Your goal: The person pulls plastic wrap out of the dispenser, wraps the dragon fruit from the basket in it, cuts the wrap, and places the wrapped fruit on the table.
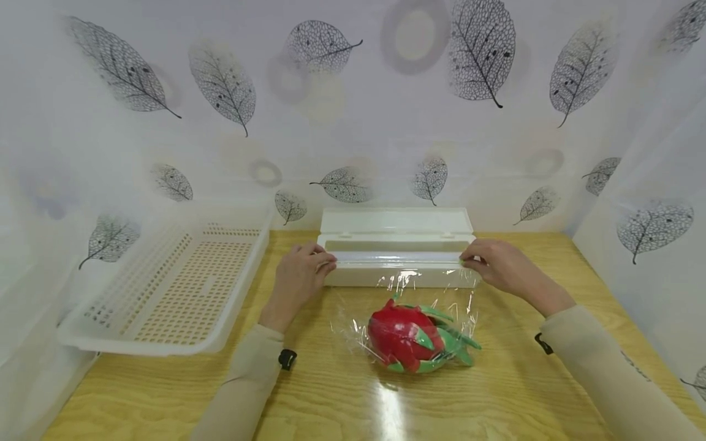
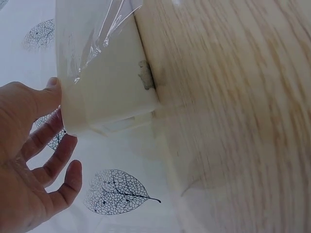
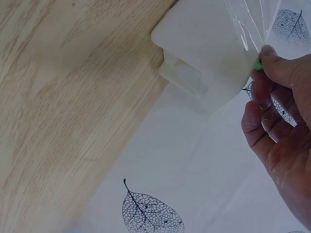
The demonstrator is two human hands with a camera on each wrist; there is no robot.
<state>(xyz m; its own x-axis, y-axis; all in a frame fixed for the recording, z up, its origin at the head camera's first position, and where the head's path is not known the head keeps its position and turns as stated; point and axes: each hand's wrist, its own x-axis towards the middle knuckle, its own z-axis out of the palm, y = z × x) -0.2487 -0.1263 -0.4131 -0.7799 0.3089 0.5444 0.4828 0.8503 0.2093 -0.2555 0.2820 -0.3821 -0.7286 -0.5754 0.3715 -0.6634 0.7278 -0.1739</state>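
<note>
A white cling film dispenser (image 1: pixel 353 279) stands at the back of the table, its lid (image 1: pixel 394 222) raised. Clear cling film (image 1: pixel 407 279) comes over its front wall and lies over a red dragon fruit (image 1: pixel 397 334) with green scales, in front of the box. At the dispenser's left end, my left hand (image 1: pixel 300 272) holds the front rim, thumb in front and fingers behind the corner. My right hand (image 1: pixel 504 269) is at the right end, where thumb and index finger pinch a small green piece (image 3: pixel 258 64) beside the film's edge.
To the left, a white plastic basket (image 1: pixel 127 346) with a perforated bottom sits at the table's edge. Behind and at both sides of the wooden table (image 1: pixel 458 404) hang pale sheets (image 1: pixel 375 135) printed with dark leaves.
</note>
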